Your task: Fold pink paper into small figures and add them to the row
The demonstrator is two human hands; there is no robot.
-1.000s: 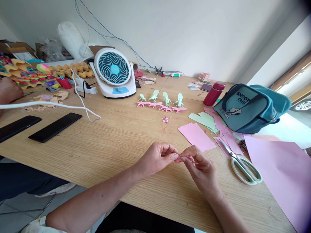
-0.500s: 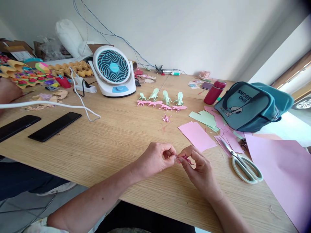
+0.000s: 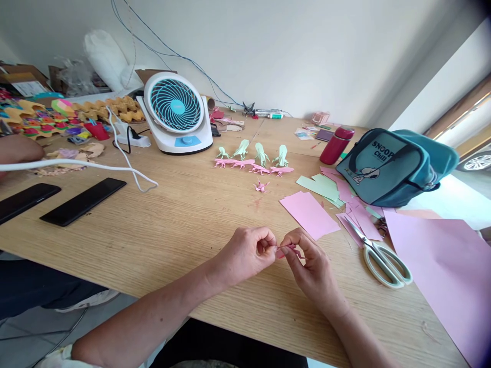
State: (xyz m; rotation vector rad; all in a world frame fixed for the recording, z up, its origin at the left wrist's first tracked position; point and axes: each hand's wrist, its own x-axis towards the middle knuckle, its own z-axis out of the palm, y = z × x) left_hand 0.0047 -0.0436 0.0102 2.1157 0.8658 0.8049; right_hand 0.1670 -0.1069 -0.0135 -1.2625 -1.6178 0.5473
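Observation:
Between my two hands, just above the table, is a small pink folded-paper piece (image 3: 297, 251) with thin legs. My right hand (image 3: 311, 266) pinches it between thumb and forefinger. The fingertips of my left hand (image 3: 249, 253) are closed on its thin left end. Its middle is partly hidden by my fingers. Farther back lies a small pink paper figure (image 3: 261, 187). Behind that stand a row of pink paper insects (image 3: 259, 168) and a row of green paper insects (image 3: 261, 153).
Pink paper (image 3: 309, 214), green paper (image 3: 320, 187), scissors (image 3: 385, 258), a teal bag (image 3: 387, 168) and a red flask (image 3: 336, 145) are on the right. A fan (image 3: 177, 115), a white cable (image 3: 76, 162) and two black phones (image 3: 82, 201) are on the left. Another person's arm (image 3: 21, 153) reaches in at far left.
The view has shifted slightly. My hands stay together on the pink paper piece, with the fingertips slightly farther apart. The other person's arm at far left has moved a little.

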